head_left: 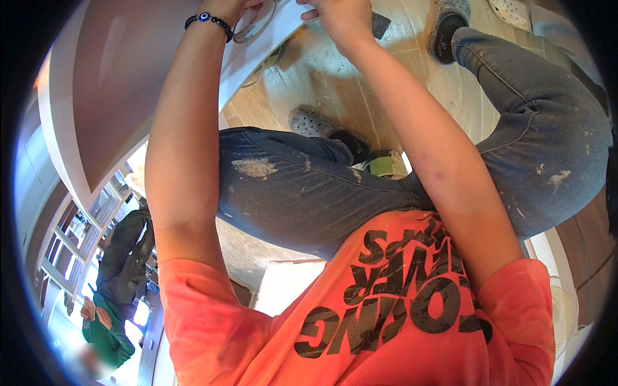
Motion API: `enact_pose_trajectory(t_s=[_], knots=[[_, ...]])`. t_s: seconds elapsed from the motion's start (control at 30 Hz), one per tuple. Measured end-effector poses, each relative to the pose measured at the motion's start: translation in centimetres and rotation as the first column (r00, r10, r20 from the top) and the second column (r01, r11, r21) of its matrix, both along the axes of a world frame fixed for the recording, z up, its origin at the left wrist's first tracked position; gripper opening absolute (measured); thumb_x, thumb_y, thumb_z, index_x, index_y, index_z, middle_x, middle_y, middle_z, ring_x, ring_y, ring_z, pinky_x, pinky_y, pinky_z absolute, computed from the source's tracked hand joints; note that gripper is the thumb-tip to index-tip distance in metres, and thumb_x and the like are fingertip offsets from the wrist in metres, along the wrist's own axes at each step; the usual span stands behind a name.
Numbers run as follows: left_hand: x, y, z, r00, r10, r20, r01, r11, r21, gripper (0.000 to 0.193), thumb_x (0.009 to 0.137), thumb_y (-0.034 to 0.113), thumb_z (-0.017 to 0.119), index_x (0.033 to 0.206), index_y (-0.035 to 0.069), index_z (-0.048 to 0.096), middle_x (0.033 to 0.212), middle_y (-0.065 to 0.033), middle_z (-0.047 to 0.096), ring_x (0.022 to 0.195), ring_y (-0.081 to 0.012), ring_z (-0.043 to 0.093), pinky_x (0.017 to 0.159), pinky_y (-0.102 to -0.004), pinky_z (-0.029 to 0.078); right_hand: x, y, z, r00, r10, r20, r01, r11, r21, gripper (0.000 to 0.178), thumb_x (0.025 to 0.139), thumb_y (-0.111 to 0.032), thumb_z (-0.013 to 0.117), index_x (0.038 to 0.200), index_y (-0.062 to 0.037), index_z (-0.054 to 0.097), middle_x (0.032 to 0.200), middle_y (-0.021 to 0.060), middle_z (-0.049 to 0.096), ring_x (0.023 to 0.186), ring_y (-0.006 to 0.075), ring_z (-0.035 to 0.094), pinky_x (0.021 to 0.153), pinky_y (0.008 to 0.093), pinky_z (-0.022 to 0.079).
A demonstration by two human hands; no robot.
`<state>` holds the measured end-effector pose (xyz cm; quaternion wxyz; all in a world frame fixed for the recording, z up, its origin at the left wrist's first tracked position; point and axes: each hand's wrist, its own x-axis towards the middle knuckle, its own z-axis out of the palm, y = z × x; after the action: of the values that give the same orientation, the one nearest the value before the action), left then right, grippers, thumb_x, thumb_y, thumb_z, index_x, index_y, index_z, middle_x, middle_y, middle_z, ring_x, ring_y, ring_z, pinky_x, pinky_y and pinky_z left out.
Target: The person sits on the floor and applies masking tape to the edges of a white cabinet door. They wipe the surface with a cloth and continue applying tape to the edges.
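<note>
— Where were the hands?

— I saw the left hand (235,8) and right hand (341,19) close together at the top edge, both at a white curved panel (257,48). The right seemed to pinch a small dark piece (380,24); the left's grip I couldn't tell.

— Around them?

— A beaded bracelet (207,20), jeans (309,193), wooden floor (341,90).

Both hands reach to the top edge: the left hand (239,6), wrist in a beaded bracelet (207,19), touches a wire ring (257,26); the right hand (341,19) is beside a dark card (380,24).
</note>
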<state>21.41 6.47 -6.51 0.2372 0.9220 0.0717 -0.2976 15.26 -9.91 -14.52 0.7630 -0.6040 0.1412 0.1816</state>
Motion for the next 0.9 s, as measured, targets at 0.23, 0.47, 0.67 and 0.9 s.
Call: enact_pose_trajectory(t_s=[0.23,0.47,0.67,0.9], knots=[[0.4,0.5,-0.8,0.997,-0.076,0.024,0.073,0.991,0.109,0.036,0.091,0.032,0.07,0.101,-0.003,0.073,0.079,-0.0124,0.072,0.063,-0.0195,0.062,0.056,-0.0384,0.05,-0.1,0.0,0.8,1.0,0.009,0.028,-0.008,1.0,-0.028,0.015,0.095,-0.006,0.07,0.102,0.0061,0.075,0.087,0.012,0.077,0.065,0.0173,0.072,0.06,0.0293,0.058],[0.1,1.7,-1.4,1.0,-0.002,-0.017,0.001,0.998,-0.062,0.038,0.091,0.032,0.069,0.104,-0.004,0.073,0.085,-0.0121,0.074,0.067,-0.0185,0.062,0.059,-0.0368,0.051,-0.1,0.1,0.7,0.999,0.007,0.047,-0.006,1.0,-0.023,0.015,0.094,-0.005,0.068,0.101,0.0064,0.075,0.087,0.0122,0.077,0.065,0.0173,0.072,0.06,0.0292,0.058],[1.0,1.1,-2.5,0.939,-0.278,0.205,0.269,0.961,0.069,0.041,0.091,0.035,0.069,0.114,0.002,0.073,0.106,-0.0215,0.076,0.087,-0.0315,0.073,0.077,-0.0421,0.057,0.2,-0.1,0.6,0.999,-0.003,0.034,0.005,0.998,-0.059,0.015,0.094,-0.006,0.068,0.101,0.0059,0.076,0.087,0.0117,0.078,0.065,0.0169,0.071,0.059,0.0289,0.057],[0.6,0.7,-1.3,0.96,-0.244,0.138,0.231,0.968,0.102,0.045,0.093,0.039,0.067,0.122,0.005,0.071,0.12,-0.0239,0.073,0.105,-0.038,0.071,0.09,-0.0437,0.055,0.0,0.2,1.0,1.0,0.01,0.005,-0.009,0.997,-0.08,0.014,0.094,-0.006,0.069,0.101,0.0045,0.076,0.086,0.0111,0.078,0.064,0.0159,0.071,0.059,0.0282,0.057]])
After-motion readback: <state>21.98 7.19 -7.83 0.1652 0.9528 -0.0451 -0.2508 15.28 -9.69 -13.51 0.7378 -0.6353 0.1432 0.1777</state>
